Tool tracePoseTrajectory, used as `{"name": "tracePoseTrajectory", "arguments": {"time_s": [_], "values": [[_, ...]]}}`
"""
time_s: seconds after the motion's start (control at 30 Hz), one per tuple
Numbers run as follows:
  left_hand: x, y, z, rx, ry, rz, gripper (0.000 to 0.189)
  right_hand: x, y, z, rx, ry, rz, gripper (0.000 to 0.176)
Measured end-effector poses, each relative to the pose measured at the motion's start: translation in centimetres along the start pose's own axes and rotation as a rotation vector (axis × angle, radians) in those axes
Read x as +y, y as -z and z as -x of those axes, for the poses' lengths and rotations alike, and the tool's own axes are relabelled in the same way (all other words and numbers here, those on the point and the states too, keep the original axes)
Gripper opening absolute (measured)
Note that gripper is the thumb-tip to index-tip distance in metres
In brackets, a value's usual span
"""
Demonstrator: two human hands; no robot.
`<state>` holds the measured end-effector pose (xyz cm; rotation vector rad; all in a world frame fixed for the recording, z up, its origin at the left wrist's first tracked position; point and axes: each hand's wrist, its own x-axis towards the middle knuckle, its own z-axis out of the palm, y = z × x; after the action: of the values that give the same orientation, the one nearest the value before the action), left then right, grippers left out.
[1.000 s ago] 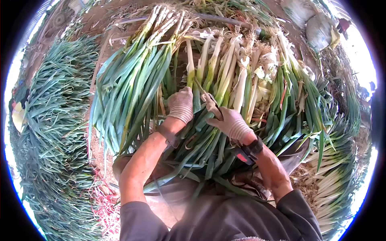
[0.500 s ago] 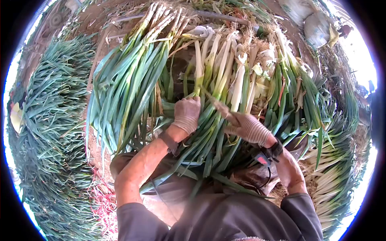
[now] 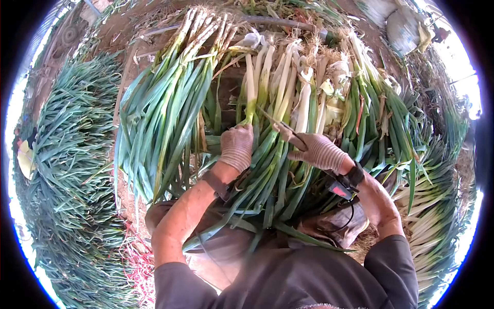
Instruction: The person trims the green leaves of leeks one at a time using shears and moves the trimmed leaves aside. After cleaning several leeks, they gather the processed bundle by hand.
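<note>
My left hand [image 3: 237, 147], in a striped knit glove, is closed around the green part of a leek [image 3: 250, 92], whose white stalk points away from me. To its right, my right hand [image 3: 321, 153] wears a matching glove and grips a slim knife [image 3: 284, 129]. The blade points up and left, close to the leaves beside the held leek. Under and beyond both hands lies a row of leeks [image 3: 288, 87], roots at the far end and green leaves towards my lap. A thicker bunch of leeks [image 3: 175, 98] lies to the left.
A long bank of green leek leaves [image 3: 72, 185] fills the left side. White-stalked leeks [image 3: 424, 232] are stacked at the lower right. Red strings [image 3: 139, 265] lie on the ground at lower left. Beyond the row stand pale sacks [image 3: 405, 33] and a bar [image 3: 278, 20].
The knife in my right hand has shifted slightly and looks sharper now. My left hand keeps its hold on the leek, and the whole view has moved a little.
</note>
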<state>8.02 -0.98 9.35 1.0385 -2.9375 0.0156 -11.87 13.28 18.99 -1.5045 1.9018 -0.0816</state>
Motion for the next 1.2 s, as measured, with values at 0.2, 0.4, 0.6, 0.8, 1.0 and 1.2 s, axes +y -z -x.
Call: {"name": "tracePoseTrajectory", "arguments": {"time_s": [0.2, 0.4, 0.6, 0.8, 1.0, 1.2], "values": [[0.3, 0.2, 0.0, -0.029, 0.006, -0.044, 0.012, 1.9, 1.9, -3.1, 0.114, -0.161, -0.108, 0.047], [0.2, -0.5, -0.1, -0.081, 0.043, 0.007, 0.019, 1.9, 3.3, -4.6, 0.231, -0.274, -0.143, 0.044], [0.0, 1.1, -0.3, -0.202, 0.063, 0.093, 0.024, 3.2, 1.9, -6.2, 0.329, -0.152, -0.176, 0.050], [-3.5, 5.8, -3.2, -0.290, 0.158, 0.100, 0.026, 0.3, 2.2, -5.2, 0.413, -0.044, -0.299, 0.050], [-3.9, -5.0, -7.3, 0.110, 0.255, 0.227, 0.083, -2.9, 1.7, -6.0, 0.167, -0.062, -0.224, 0.050], [-0.3, -6.6, -9.3, 0.057, 0.287, 0.790, 0.056, -2.4, 1.5, -6.8, 0.285, -0.117, -0.407, 0.038]]}}
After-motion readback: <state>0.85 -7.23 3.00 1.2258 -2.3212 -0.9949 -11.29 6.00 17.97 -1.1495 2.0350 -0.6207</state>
